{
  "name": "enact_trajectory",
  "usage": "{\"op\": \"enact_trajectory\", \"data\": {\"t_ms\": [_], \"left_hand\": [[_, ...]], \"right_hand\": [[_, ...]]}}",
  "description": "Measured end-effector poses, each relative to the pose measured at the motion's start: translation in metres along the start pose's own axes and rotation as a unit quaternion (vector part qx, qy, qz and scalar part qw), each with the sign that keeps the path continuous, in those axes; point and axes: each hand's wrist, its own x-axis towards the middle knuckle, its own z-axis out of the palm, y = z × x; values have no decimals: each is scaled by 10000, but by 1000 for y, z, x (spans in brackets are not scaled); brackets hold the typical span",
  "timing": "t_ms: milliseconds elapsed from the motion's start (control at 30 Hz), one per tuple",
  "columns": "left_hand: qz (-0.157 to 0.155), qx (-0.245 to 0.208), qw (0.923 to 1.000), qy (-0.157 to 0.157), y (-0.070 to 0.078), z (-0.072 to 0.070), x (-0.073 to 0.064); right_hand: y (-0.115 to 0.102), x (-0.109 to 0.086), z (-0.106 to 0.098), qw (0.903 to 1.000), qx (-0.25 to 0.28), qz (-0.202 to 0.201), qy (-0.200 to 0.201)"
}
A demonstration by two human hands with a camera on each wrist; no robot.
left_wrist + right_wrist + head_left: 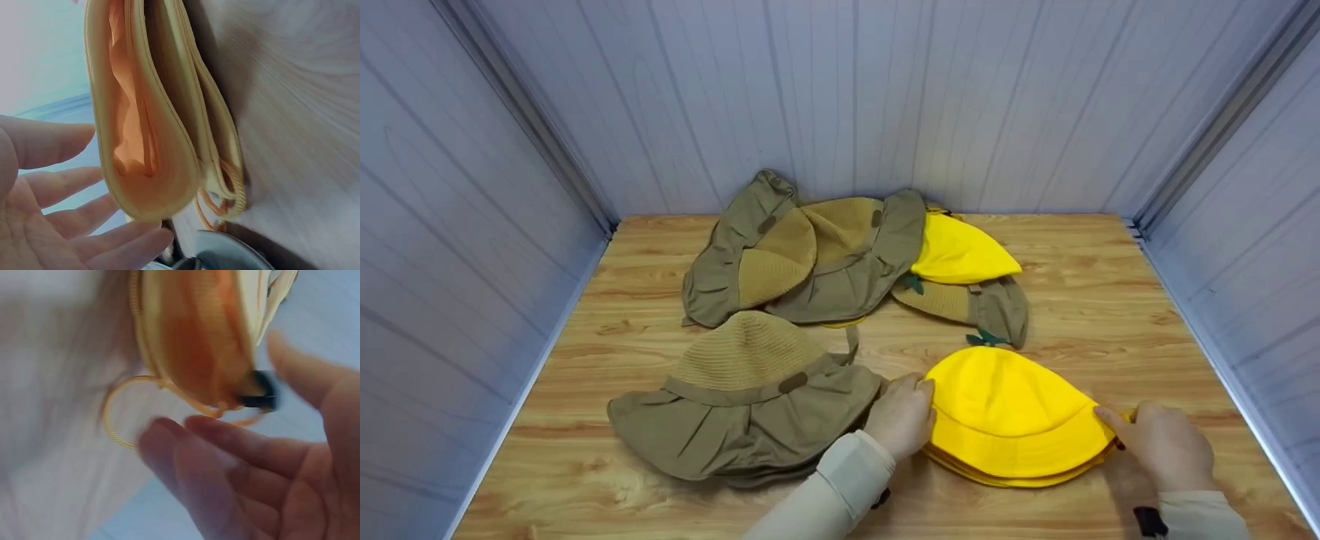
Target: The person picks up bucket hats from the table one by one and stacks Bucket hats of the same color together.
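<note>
Yellow bucket hats (1005,420), stacked and folded flat, lie at the front right of the table. Beside the left end of the stack is my left hand (901,416). In the left wrist view its fingers (84,216) are spread and fairly straight along the top hat's brim (154,197), not curled round it. At the opposite end is my right hand (1170,442), blurred in the right wrist view. Its fingers are loosely bent near a yellow cord (121,436) and a dark cord stopper (261,391), with no grip visible.
Left of the stack lie khaki sun hats (765,420) with woven crowns, close to my left hand. Farther back is a heap of khaki hats (840,255) with a yellow hat (964,251). Panel walls (855,105) enclose the wooden table (592,337) at the back and sides.
</note>
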Motion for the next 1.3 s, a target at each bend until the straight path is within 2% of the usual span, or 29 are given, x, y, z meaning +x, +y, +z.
{"op": "enact_trajectory", "data": {"t_ms": [133,267,433,600,667,800,1067,1300], "left_hand": [[36,474,9986,-227,9,3,2],[-16,740,9959,-521,16,9,2],[-252,752,9936,-806,22,20,1],[-453,709,9925,-885,25,27,0],[-509,771,9910,-967,25,29,1],[-603,911,9869,-1185,24,33,2],[-598,766,9860,-1354,19,37,2],[-583,989,9817,-1521,16,46,3]], "right_hand": [[-12,1,2,9978,-335,-234,517],[-23,6,14,9934,-493,-412,947],[-37,12,39,9868,-82,-906,1340],[-51,21,58,9837,340,-1476,968],[-54,24,64,9835,309,-1608,762],[-56,28,75,9811,115,-1835,594],[-51,33,86,9817,-110,-1876,326],[-46,38,90,9814,127,-1912,-65]]}}
